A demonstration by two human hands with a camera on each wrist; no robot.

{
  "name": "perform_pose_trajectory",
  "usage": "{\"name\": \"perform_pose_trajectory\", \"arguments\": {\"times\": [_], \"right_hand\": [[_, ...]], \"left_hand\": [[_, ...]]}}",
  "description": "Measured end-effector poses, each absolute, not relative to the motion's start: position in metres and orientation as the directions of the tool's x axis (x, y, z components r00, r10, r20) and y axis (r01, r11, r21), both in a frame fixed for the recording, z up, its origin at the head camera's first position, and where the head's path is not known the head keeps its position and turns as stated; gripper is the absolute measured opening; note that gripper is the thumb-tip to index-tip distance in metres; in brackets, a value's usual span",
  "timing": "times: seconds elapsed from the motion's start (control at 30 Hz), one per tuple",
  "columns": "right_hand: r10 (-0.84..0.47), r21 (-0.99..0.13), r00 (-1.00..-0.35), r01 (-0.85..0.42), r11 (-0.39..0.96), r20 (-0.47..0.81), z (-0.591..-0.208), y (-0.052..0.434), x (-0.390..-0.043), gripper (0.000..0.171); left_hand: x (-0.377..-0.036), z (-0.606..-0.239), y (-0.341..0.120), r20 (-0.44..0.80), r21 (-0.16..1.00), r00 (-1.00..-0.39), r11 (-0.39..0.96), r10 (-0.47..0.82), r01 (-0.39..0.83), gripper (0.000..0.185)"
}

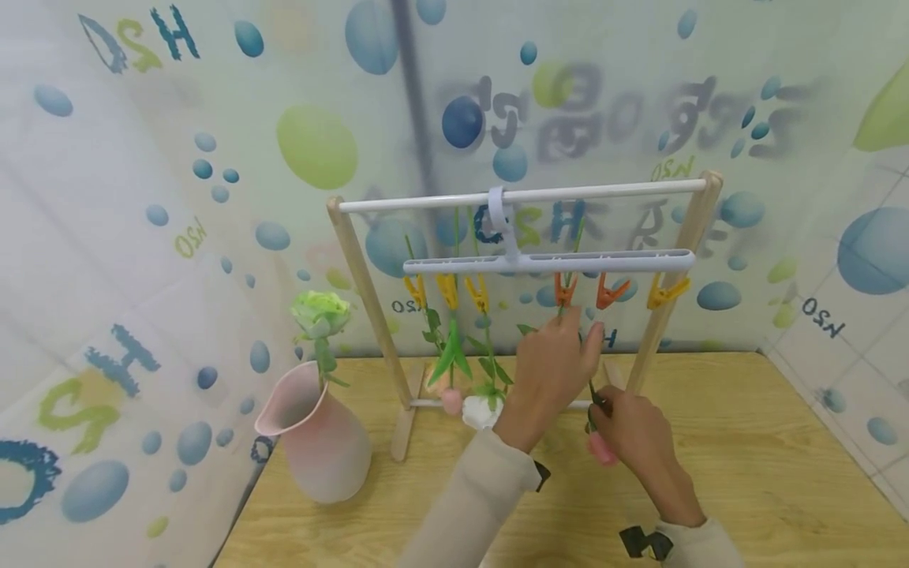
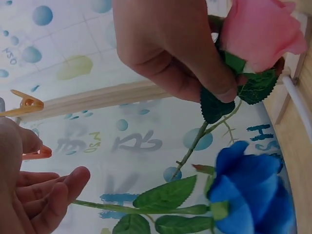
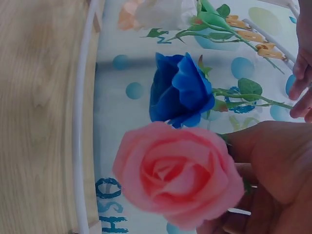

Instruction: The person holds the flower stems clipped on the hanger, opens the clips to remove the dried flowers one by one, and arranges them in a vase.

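In the head view, my left hand [image 1: 554, 359] is raised just under an orange clip [image 1: 564, 289] of the hanger [image 1: 547, 263]. Its fingertips pinch the stem of a blue rose [image 3: 180, 90], which hangs head down; the hand hides that bloom in the head view. Lower and to the right, my right hand [image 1: 635, 430] grips a pink rose [image 2: 263, 36] just behind its bloom, thumb on the leaves. The pink bloom points down, and its thorny stem slants up beside the blue rose. Another orange clip [image 1: 611, 292] on the hanger holds nothing.
The hanger hooks on a white rail of a wooden rack [image 1: 365, 288]. Left of my hands, yellow clips [image 1: 447, 290] hold upside-down flowers, including a white one [image 1: 483, 412] and a pink one [image 1: 451, 401]. A pinkish vase [image 1: 330, 450] with a green flower [image 1: 321, 315] stands at left.
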State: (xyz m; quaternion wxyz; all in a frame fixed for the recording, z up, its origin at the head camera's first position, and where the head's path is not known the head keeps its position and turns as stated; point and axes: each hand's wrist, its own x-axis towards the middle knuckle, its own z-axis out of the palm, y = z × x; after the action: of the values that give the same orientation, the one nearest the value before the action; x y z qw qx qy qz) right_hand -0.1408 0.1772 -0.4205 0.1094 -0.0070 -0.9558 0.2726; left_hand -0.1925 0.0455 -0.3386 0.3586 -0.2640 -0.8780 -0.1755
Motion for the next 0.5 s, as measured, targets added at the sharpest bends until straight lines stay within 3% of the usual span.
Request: {"name": "perform_pose_trajectory", "arguments": {"times": [0.13,0.37,0.5], "right_hand": [[0.056,-0.523,-0.981,-0.052,0.851,0.188,-0.424,0.177,-0.141,0.009],[0.053,-0.493,-0.988,-0.025,0.869,0.143,-0.43,0.178,-0.14,0.011],[0.049,-0.462,-0.991,-0.014,0.887,0.124,-0.433,0.178,-0.14,0.015]], "left_hand": [[-0.183,-0.352,0.038,0.704,0.103,-0.61,0.798,0.363,0.594,0.029],[-0.173,-0.389,0.029,0.552,-0.052,-0.537,0.669,0.638,0.742,0.02],[-0.172,-0.413,0.028,0.415,-0.054,-0.573,0.648,0.707,0.76,0.026]]}}
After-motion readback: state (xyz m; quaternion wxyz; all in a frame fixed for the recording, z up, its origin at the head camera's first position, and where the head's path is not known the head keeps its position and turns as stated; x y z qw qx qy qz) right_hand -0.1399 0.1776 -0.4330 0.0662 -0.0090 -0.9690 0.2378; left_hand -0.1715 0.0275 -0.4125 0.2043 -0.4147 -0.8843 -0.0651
